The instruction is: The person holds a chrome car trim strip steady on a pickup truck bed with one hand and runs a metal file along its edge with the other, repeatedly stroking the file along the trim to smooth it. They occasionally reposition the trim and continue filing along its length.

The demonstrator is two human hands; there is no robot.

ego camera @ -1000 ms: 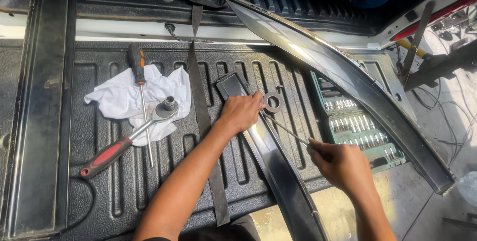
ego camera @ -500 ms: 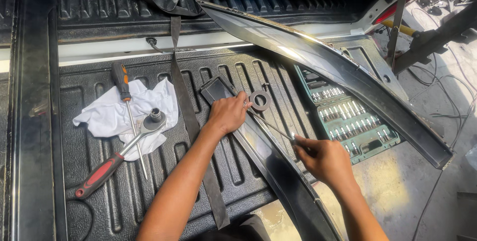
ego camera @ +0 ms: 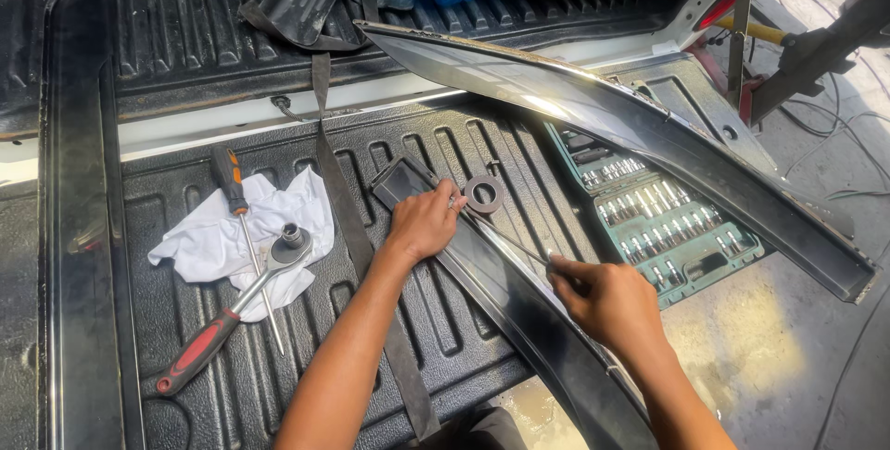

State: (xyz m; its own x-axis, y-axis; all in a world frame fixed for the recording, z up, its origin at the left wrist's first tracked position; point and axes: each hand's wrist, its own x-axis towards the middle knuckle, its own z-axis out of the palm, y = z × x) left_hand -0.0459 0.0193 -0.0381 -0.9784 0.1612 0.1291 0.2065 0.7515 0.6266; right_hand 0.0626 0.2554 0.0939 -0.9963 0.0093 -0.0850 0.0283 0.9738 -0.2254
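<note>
**Hands on a dark trim strip across a ribbed tailgate**

Ribbed black liner covers the open tailgate (ego camera: 482,149), its ridges dull and scuffed, with sunlit concrete floor beyond its edge. Longest of all is the curved glossy visor (ego camera: 649,139), lying past the far end of the dark trim strip (ego camera: 519,320) and catching bright glare. That strip is long, smooth and slightly arched, running diagonally off the tailgate's near edge. Right of the strip sits a green socket tray (ego camera: 667,218) full of small shiny sockets. Left of the strip a crumpled white rag (ego camera: 213,241) carries a chrome ratchet (ego camera: 232,306) with a red and black handle and a thin screwdriver (ego camera: 243,228) with a black and orange grip. A flat dark ring (ego camera: 485,194) lies just beside the strip's far end.

The left hand (ego camera: 425,220) is curled, fingers pressed down on the strip's upper end. The right hand (ego camera: 607,302) pinches a thin metal rod (ego camera: 505,235) whose tip reaches toward the left hand.

Against half a second ago, both hands keep the same grips; the view has dipped slightly, so everything sits higher in frame.
</note>
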